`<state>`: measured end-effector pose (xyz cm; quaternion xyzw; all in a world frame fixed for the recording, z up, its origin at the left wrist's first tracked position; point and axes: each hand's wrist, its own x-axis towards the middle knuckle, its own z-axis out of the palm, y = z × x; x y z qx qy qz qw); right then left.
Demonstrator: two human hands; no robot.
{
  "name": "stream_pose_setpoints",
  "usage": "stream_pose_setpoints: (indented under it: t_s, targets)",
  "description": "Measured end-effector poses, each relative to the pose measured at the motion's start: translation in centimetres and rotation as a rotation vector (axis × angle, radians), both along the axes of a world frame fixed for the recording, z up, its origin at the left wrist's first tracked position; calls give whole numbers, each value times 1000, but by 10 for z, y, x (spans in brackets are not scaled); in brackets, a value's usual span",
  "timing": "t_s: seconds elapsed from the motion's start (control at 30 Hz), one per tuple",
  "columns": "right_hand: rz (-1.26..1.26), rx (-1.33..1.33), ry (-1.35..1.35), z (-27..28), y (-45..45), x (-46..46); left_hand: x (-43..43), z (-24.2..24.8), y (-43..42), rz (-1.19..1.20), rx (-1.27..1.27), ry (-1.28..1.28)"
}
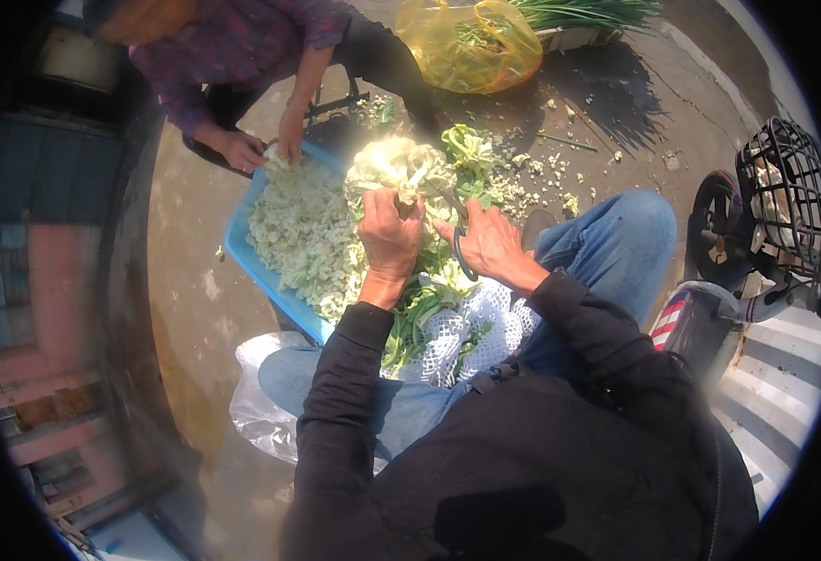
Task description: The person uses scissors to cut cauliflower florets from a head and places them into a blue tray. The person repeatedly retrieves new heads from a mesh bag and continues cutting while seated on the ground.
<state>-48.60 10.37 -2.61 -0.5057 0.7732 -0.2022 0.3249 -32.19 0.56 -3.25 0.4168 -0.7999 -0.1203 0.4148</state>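
Note:
My left hand [391, 235] grips a large cauliflower head [396, 165] by its stem, with the florets turned away from me. In my right hand [486, 245] is a pair of scissors [461, 254] with dark handles. Their blades reach toward the cauliflower's underside, though glare hides whether they touch it. A blue plastic crate [242, 247] full of cut cauliflower florets [305, 238] stands just left of my hands. Below them, green cauliflower leaves [410, 319] and white foam netting [452, 333] are heaped between my legs.
Opposite me, a seated person's hands [290, 133] work at the crate's far corner. A yellow plastic bag [484, 52] and green stalks [586, 12] lie at the back. Scraps [523, 179] litter the ground. A vehicle with a black basket [782, 189] stands right; clear plastic [263, 400] lies left.

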Motion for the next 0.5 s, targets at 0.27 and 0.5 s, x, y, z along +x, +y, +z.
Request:
stream_pose_setpoints:
  t_s: [0.27,0.5]
  targets:
    - [3,-36,-101,-11,-3,-4,4,6,-4,44,95,28]
    - [-16,-40,-11,-18,-6,-2,3,4,-2,-48,34,-34]
